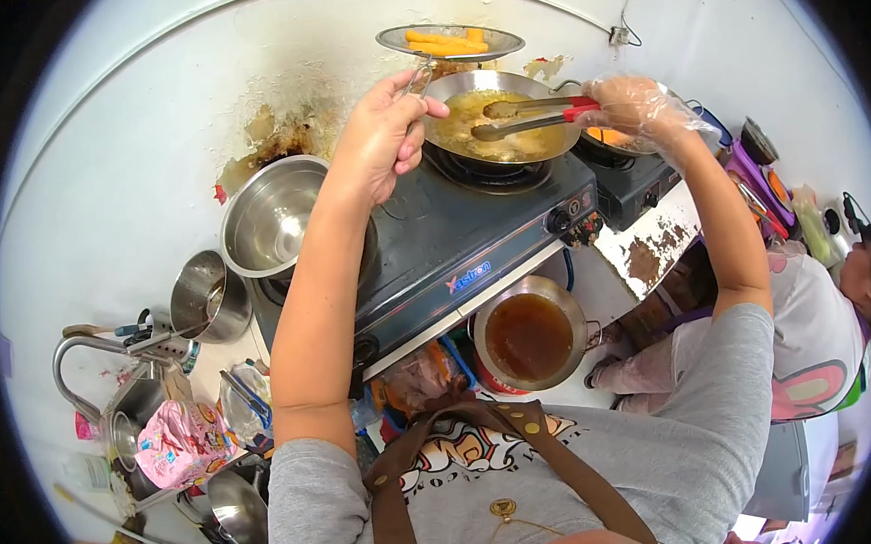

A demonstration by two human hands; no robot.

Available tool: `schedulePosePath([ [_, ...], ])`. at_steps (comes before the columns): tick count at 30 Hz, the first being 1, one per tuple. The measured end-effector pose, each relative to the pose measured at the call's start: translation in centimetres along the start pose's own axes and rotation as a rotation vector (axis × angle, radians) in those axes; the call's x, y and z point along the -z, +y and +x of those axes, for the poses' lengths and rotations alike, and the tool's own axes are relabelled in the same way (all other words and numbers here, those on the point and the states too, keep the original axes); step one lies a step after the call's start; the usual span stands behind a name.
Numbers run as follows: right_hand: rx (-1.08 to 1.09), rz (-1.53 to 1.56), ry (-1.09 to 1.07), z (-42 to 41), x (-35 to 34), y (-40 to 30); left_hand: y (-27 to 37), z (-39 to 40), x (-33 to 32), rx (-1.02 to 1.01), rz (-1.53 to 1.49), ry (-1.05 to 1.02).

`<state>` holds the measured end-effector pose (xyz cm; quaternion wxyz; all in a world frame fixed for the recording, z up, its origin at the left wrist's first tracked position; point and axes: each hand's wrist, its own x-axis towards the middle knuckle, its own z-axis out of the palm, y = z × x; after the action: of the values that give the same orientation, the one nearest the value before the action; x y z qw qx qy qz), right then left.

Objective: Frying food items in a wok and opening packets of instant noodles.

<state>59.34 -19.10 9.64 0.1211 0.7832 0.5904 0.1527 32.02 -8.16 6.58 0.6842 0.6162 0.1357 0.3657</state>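
Note:
My left hand (395,133) grips the wire handle of a mesh skimmer (507,48), held above the far rim of a metal wok (442,139). Several orange-yellow fried pieces (448,44) lie in the skimmer. In the wok is bubbling yellow oil (499,144) with pale pieces in it. My right hand (627,101), in a clear plastic glove, is shut on metal tongs (524,118) with red grips. The tongs' two tips are apart, over the oil. The wok sits on a gas stove (470,235).
Left of the wok stands a steel bowl (243,228), beside a steel pot (188,302). A second pan with orange content (607,135) is on the right burner. Below the stove is a pan of brown liquid (530,337). A co-worker (815,331) stands close on the right.

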Motion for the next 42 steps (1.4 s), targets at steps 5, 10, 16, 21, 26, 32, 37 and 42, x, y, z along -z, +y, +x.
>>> schedulePosePath([
  [5,-0.002,-0.022,0.07,-2.4,2.3,0.7,-0.2,0.2,-0.1,0.0,-0.002,0.008],
  [10,0.118,-0.123,0.128,-2.3,0.7,0.7,-0.3,0.3,-0.4,-0.001,-0.008,-0.02],
  [16,0.12,-0.127,0.279,-1.0,-3.4,0.1,-0.4,0.0,-0.4,0.003,-0.005,-0.015],
  [21,-0.018,-0.06,0.248,-1.7,-1.6,-0.6,-0.6,-0.2,0.0,0.006,0.004,-0.013],
  [26,-0.128,-0.014,0.204,-2.6,-2.4,0.3,-0.7,-0.3,-0.1,-0.014,-0.023,-0.063],
  [32,-0.205,0.117,0.208,-3.1,-5.6,-0.8,-0.6,-1.2,0.8,-0.02,-0.07,-0.068],
  [37,-0.253,0.595,0.299,-3.5,-11.3,2.5,-1.3,-1.0,0.1,-0.012,-0.154,-0.137],
  [42,-0.426,1.691,0.033,-6.0,-9.5,-3.0,-0.8,-1.8,0.2,-0.01,-0.179,-0.146],
])
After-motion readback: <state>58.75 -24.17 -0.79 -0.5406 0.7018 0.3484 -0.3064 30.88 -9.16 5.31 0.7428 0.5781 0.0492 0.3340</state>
